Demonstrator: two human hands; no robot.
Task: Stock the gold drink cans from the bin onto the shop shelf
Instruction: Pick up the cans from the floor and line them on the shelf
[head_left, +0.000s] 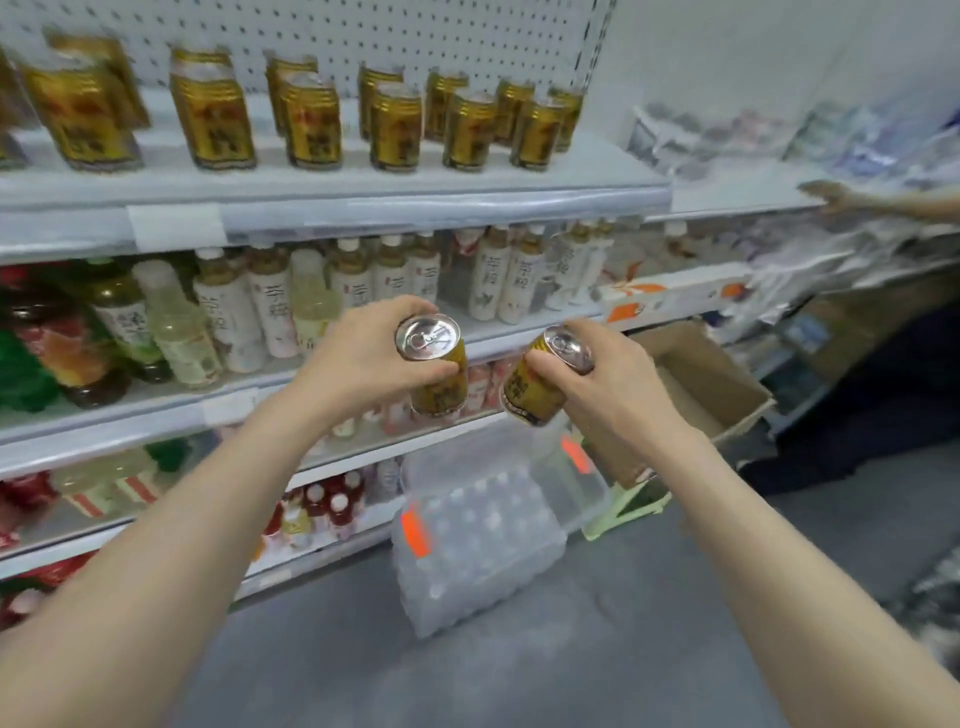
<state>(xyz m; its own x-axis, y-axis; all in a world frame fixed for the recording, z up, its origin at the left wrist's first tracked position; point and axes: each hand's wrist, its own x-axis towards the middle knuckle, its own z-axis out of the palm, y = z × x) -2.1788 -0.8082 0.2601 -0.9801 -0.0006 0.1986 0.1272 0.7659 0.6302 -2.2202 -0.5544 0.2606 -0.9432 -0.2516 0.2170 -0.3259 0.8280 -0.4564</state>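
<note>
My left hand (358, 358) grips an upright gold drink can (436, 369) by its side, silver top towards me. A second gold can (540, 382), tilted to the right, sits in my right hand (602, 384). Both cans hang in front of the middle shelves, close together but apart. Above them the top shelf (332, 189) carries several gold cans (395, 130) in rows against the pegboard. Below my hands a clear plastic bin (587, 493) with orange latches rests on a wrapped pack of bottles; I see no cans inside it.
The middle shelves hold tea and juice bottles (270, 306). A shrink-wrapped bottle pack (478, 566) sits on the grey floor. An open cardboard box (711, 384) stands on a green stool at right. Another person's hand (836, 197) reaches onto the right-hand shelf.
</note>
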